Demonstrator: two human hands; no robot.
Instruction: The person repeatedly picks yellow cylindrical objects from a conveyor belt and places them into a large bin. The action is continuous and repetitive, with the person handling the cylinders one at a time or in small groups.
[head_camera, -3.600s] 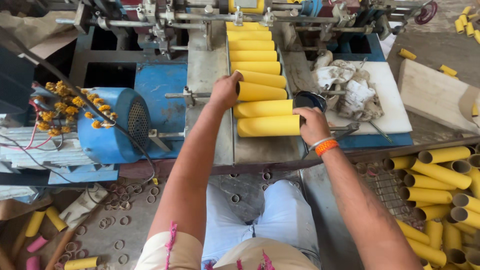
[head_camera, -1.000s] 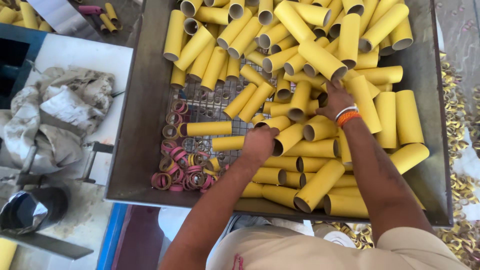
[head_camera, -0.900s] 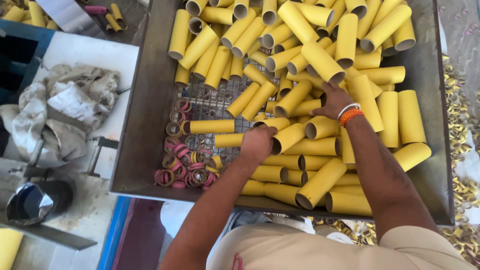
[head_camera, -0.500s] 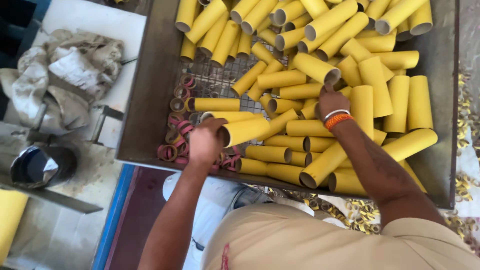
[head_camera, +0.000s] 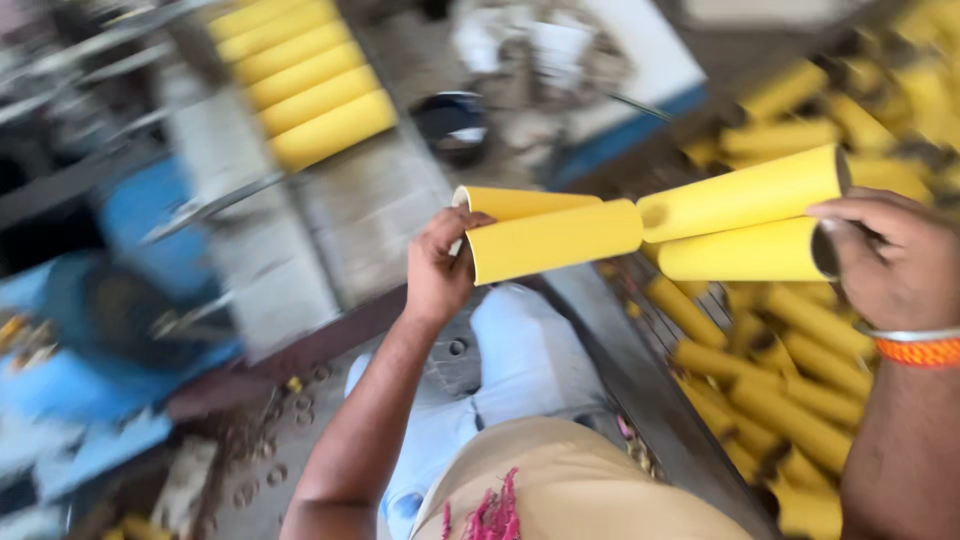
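Both hands lifted out of the bin, left hand (head_camera: 437, 268) gripped two yellow tubes (head_camera: 553, 238), right hand (head_camera: 893, 258) gripped two more tubes (head_camera: 745, 220), blurred machine tray (head_camera: 370, 195) beyond.

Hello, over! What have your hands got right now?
Left hand grips two yellow tubes. Right hand grips two more. Nothing between them and the tube row.

No packages, labels, signs or screens show anywhere here (the view is blurred).
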